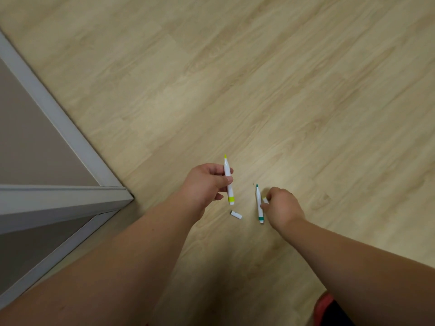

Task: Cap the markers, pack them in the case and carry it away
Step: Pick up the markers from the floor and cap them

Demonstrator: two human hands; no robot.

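left grip (207,182) pinching yellow marker (228,182) — upright

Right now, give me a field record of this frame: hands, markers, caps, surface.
left hand: left hand holds the white marker with yellow-green tip and band, tip pointing away, uncapped
right hand: right hand holds the white marker with green tip and band, uncapped; a small white piece shows at its fingers, likely a cap
loose cap: short white cap lying on the floor between the two markers
surface: light wood-grain plank floor
case: not in view
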